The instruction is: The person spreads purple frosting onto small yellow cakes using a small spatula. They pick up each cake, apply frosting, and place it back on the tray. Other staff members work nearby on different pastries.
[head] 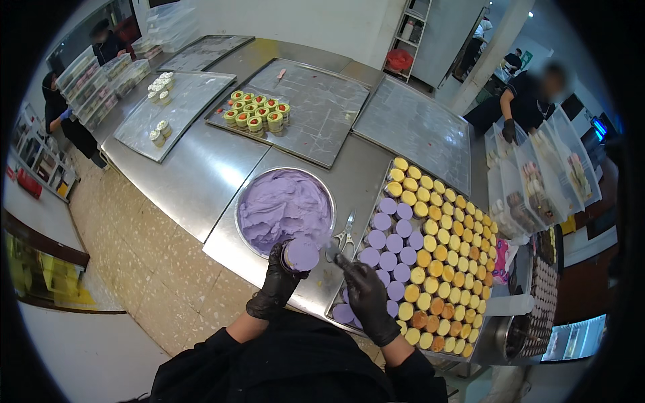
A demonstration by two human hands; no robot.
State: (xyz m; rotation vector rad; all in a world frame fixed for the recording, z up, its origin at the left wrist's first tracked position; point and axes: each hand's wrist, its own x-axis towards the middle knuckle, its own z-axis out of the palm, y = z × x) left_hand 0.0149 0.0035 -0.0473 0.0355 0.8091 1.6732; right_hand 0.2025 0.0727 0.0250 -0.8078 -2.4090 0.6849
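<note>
My left hand (pixel 278 282), in a black glove, holds a small dessert cup (pixel 302 254) topped with lilac cream, tilted towards me. Just right of the cup, my black-gloved right hand (pixel 370 297) grips a spatula (pixel 332 248), its blade blurred. Behind the cup stands a round metal bowl (pixel 332 201) of lilac cream (pixel 284 206), partly scooped out at the near side. Under and beyond my right hand, a metal tray (pixel 370 234) carries several cups with smooth lilac tops (pixel 394 243) and many cups with yellow sponge tops (pixel 440 252). My right forearm hides some of them.
Scissors (pixel 345 237) lie between bowl and tray. Farther back are trays with strawberry-topped green cups (pixel 255 111) and white-cream cups (pixel 161 132). Clear plastic boxes (pixel 534 176) of desserts stand at right, by a gloved co-worker (pixel 529 101). Other people stand at far left (pixel 108 45).
</note>
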